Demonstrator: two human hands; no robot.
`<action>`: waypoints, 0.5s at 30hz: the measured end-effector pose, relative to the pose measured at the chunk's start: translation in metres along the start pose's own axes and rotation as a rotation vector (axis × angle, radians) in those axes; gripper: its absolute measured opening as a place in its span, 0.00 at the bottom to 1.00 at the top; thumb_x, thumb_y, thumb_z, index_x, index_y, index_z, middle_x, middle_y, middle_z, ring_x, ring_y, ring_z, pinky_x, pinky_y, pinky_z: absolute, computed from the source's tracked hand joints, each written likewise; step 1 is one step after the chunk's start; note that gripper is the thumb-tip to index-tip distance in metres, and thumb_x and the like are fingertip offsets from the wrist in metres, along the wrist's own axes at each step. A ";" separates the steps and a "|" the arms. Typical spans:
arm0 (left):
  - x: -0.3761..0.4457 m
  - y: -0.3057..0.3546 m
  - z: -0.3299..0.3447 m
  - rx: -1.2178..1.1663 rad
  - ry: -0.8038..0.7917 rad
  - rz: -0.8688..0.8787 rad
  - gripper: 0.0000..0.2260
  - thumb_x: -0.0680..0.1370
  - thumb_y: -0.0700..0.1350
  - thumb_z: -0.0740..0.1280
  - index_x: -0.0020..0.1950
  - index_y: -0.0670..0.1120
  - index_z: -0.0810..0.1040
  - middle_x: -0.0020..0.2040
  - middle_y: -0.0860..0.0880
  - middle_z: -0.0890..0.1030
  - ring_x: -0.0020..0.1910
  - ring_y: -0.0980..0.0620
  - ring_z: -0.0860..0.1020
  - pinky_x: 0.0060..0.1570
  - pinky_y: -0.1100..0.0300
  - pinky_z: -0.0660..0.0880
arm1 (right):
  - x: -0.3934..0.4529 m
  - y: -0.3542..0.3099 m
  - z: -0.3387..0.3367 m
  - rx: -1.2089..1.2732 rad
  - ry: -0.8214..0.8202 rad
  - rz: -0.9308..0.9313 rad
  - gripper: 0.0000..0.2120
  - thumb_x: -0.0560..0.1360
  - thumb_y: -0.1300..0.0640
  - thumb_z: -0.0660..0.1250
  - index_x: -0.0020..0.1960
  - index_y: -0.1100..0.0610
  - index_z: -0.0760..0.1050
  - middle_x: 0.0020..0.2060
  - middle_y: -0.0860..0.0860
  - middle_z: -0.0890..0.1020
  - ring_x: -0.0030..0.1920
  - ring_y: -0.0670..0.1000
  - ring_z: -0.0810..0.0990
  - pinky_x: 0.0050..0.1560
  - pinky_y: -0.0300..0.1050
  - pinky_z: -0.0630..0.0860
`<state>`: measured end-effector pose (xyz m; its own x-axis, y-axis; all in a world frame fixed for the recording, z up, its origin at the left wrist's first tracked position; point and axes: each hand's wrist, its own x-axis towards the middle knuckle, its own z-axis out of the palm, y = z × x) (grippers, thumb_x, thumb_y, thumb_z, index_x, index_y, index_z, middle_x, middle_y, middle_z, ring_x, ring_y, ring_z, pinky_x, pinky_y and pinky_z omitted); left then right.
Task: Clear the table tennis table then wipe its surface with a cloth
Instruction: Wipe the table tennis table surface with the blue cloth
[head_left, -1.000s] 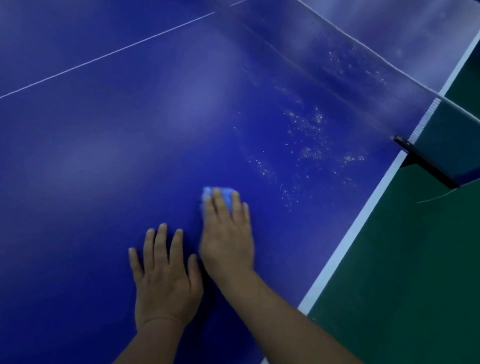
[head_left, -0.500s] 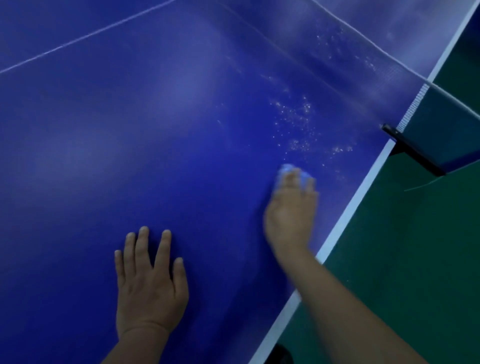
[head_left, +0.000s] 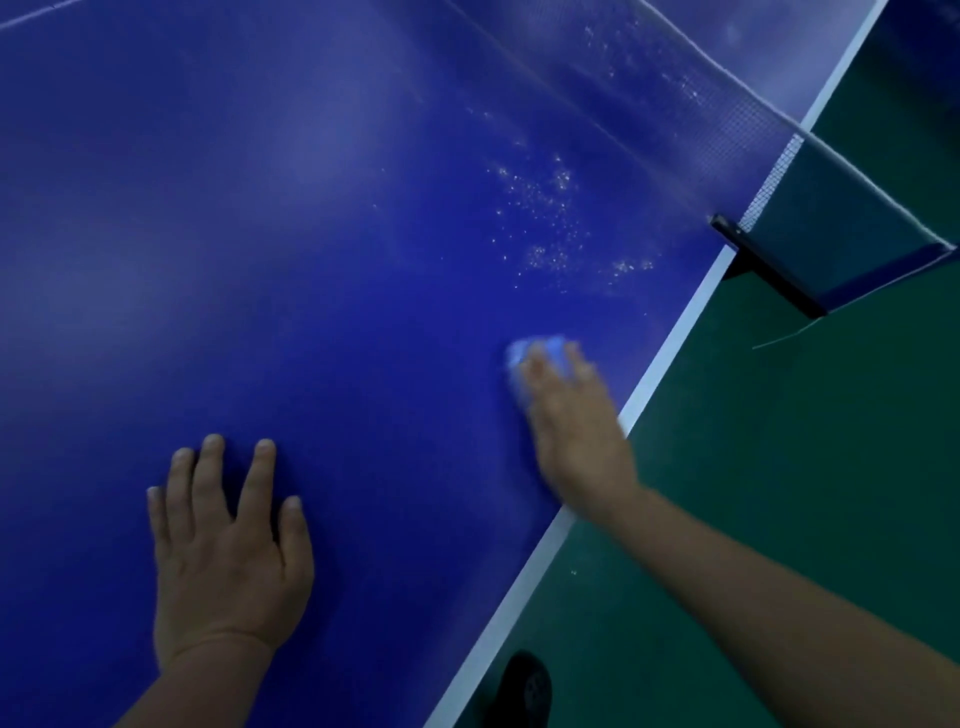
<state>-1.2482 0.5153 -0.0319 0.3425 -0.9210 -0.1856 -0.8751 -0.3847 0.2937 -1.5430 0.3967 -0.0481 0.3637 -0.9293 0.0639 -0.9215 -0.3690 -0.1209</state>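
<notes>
The blue table tennis table (head_left: 311, 270) fills most of the view. My right hand (head_left: 571, 421) presses a small light-blue cloth (head_left: 530, 353) flat on the surface near the table's white right edge, fingers straight over it; the hand is motion-blurred. Only the cloth's far end shows past my fingertips. My left hand (head_left: 223, 551) rests flat on the table at the lower left, fingers spread, holding nothing. A patch of white specks (head_left: 550, 218) lies on the surface just beyond the cloth, toward the net.
The net (head_left: 701, 119) crosses the upper right, held by a black clamp post (head_left: 763, 265) at the table's side. Green floor (head_left: 779, 493) lies to the right of the white edge line. A dark shoe (head_left: 524, 686) shows below the table edge.
My right hand slid the cloth from beside my left hand out to the right, toward the white edge and the specks. My left hand stayed flat on the table.
</notes>
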 end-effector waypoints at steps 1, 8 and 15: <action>0.000 0.000 0.000 0.003 -0.001 -0.003 0.30 0.78 0.58 0.48 0.78 0.48 0.63 0.80 0.42 0.54 0.80 0.45 0.46 0.77 0.51 0.36 | -0.013 -0.007 -0.001 0.013 -0.084 -0.160 0.23 0.83 0.59 0.52 0.77 0.56 0.64 0.76 0.53 0.67 0.76 0.62 0.62 0.76 0.56 0.57; 0.001 0.001 -0.001 0.022 -0.005 -0.004 0.30 0.78 0.59 0.48 0.78 0.48 0.63 0.80 0.42 0.54 0.80 0.45 0.46 0.75 0.57 0.31 | 0.082 0.093 -0.032 -0.041 0.047 0.389 0.23 0.83 0.64 0.48 0.77 0.60 0.61 0.75 0.57 0.66 0.73 0.61 0.65 0.77 0.54 0.54; 0.001 0.000 -0.001 0.017 -0.013 -0.011 0.30 0.79 0.58 0.49 0.77 0.47 0.66 0.79 0.40 0.57 0.79 0.42 0.49 0.75 0.58 0.31 | 0.016 0.023 -0.002 -0.058 -0.004 -0.107 0.24 0.82 0.64 0.56 0.78 0.57 0.63 0.77 0.53 0.65 0.77 0.62 0.60 0.77 0.60 0.56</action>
<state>-1.2473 0.5143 -0.0316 0.3481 -0.9156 -0.2013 -0.8768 -0.3939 0.2759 -1.5582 0.3735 -0.0483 0.4605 -0.8849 0.0697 -0.8838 -0.4644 -0.0560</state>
